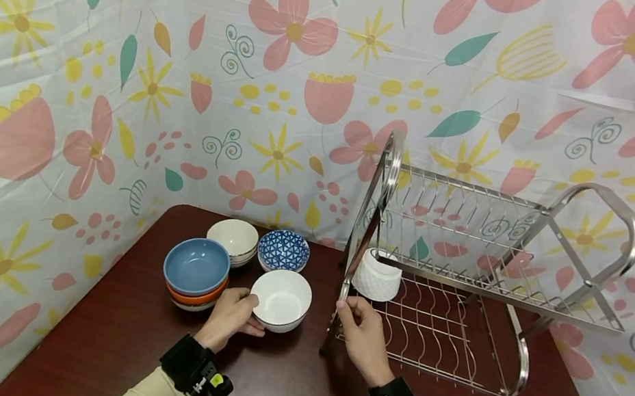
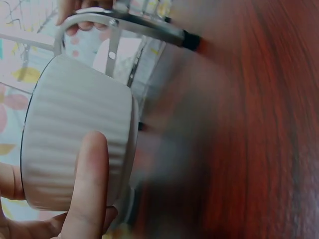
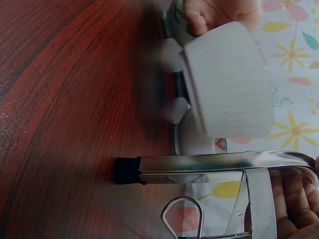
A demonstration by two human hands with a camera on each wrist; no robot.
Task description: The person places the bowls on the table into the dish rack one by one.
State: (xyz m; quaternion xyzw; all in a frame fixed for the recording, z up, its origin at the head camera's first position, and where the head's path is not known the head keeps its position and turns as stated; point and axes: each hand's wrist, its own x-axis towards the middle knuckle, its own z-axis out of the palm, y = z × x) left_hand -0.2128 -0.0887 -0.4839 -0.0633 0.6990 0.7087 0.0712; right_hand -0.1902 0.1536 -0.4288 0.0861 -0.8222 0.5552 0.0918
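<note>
My left hand (image 1: 233,317) pinches a white ribbed bowl (image 1: 282,295) with a thin dark rim, thumb at the rim and fingers underneath. In the left wrist view the bowl (image 2: 75,134) is raised over the table, one finger along its ribbed outside. With my right hand (image 1: 365,336) I grip the front left side of a two-tier metal dish rack (image 1: 634,238); in the right wrist view curled fingers (image 3: 294,196) show behind its metal bar. A white textured bowl (image 1: 377,279) sits tilted on the rack's lower tier, its mouth turned away.
Left of the held bowl stands a stack with a blue bowl (image 1: 197,265) on top and an orange bowl (image 1: 205,296) below. Behind are stacked cream bowls (image 1: 233,237) and a blue-patterned bowl (image 1: 283,250). A flowered cloth (image 1: 283,102) hangs around the dark wooden table (image 1: 287,387).
</note>
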